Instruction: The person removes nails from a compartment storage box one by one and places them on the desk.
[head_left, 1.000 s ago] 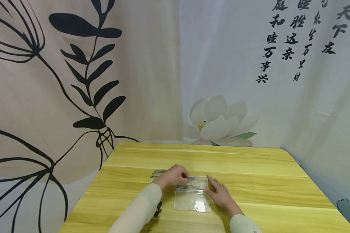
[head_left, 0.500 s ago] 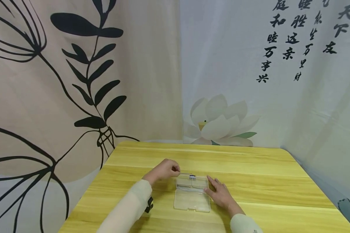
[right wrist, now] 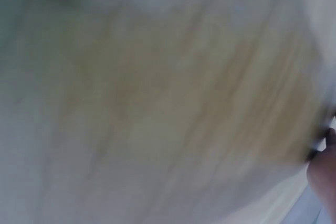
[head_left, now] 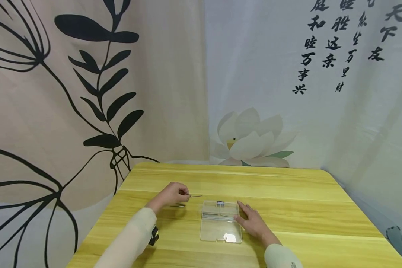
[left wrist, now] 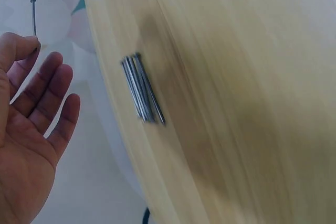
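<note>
Between thumb and index finger my left hand pinches a thin steel nail, its flat head pointing away from the hand. The other fingers are loosely bent. Below that hand, several more nails lie side by side in a bunch on the table; the head view shows only part of them. A clear plastic box lies with its lid opened out toward me, and some thin nails are in its far half. My right hand rests against the box's right edge with fingers extended; the right wrist view is blurred.
The wooden table has a yellow grain and rounded far corners. A printed curtain hangs behind it. A small blue-and-white mark shows at the far edge of the box.
My left hand has moved left from over the box to above the bunch of nails, with a nail now seen in its fingers. The right hand stays at the box.
</note>
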`<state>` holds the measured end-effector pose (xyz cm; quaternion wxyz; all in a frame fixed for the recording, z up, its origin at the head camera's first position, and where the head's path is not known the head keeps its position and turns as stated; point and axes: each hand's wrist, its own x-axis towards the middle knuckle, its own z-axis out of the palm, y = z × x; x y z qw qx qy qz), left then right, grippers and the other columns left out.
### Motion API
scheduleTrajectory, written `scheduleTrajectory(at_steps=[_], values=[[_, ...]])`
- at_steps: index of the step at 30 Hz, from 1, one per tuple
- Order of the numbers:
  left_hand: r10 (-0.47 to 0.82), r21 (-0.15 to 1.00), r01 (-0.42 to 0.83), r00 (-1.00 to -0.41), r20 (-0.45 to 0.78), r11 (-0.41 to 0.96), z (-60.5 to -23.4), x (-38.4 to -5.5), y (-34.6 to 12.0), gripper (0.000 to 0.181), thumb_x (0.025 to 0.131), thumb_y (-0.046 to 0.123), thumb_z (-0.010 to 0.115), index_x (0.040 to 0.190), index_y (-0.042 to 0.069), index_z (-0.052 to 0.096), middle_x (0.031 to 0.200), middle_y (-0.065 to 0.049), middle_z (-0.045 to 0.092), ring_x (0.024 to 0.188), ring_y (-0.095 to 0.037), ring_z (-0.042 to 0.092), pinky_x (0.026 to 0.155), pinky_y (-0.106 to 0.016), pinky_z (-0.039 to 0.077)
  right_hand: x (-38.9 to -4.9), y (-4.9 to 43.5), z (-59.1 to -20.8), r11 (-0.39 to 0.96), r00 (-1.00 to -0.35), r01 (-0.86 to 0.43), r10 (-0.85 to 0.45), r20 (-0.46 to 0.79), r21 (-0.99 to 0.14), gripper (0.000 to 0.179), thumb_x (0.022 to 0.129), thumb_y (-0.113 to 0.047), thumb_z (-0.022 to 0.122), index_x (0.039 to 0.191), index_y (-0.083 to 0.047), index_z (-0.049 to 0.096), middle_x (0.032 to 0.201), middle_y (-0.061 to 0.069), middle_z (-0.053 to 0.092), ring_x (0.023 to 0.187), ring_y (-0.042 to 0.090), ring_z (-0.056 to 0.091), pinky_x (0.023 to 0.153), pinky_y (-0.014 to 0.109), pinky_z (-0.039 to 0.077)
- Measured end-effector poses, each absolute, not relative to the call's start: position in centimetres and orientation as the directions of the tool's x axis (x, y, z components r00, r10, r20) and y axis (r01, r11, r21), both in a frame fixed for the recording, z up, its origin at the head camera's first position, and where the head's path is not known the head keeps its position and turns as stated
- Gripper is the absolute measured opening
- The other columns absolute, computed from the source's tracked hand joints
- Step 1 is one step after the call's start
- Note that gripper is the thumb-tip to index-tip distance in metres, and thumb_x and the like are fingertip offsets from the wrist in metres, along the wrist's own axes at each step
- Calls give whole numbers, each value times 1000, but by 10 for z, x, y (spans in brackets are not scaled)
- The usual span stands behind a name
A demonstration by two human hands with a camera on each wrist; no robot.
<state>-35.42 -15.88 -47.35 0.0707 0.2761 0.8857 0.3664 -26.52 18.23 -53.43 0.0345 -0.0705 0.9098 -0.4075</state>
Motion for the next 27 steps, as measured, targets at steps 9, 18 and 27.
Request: scheduleTrajectory(at_steps=[9,18,27], values=[[518,646,432,-853,66,629,-480,-352,-190,9,96,10,66,91,5,72,83,5,65,69,-12,52,65,-31,47,-264,181,-534,647,-988,-114,-155,16,-754,64,100,-30,60,155,-11,34,154,25,33,144,47,21,114,61,7],[513,639,430,-856,63,638,-486,-348,-213,8,94,5,66,91,1,73,87,0,68,74,-12,58,68,-31,50,-264,181,-532,648,-987,-111,-158,10,-753,63,100,-30,59,155,-12,34,154,24,34,144,46,21,114,61,7],[512,639,414,-858,36,649,-496,-345,-224,6,93,6,69,92,2,73,85,2,67,72,-12,54,62,-27,46,-265,182,-532,663,-987,-112,-158,8,-740,62,100,-30,59,154,-11,35,153,27,34,143,47,21,114,63,6]])
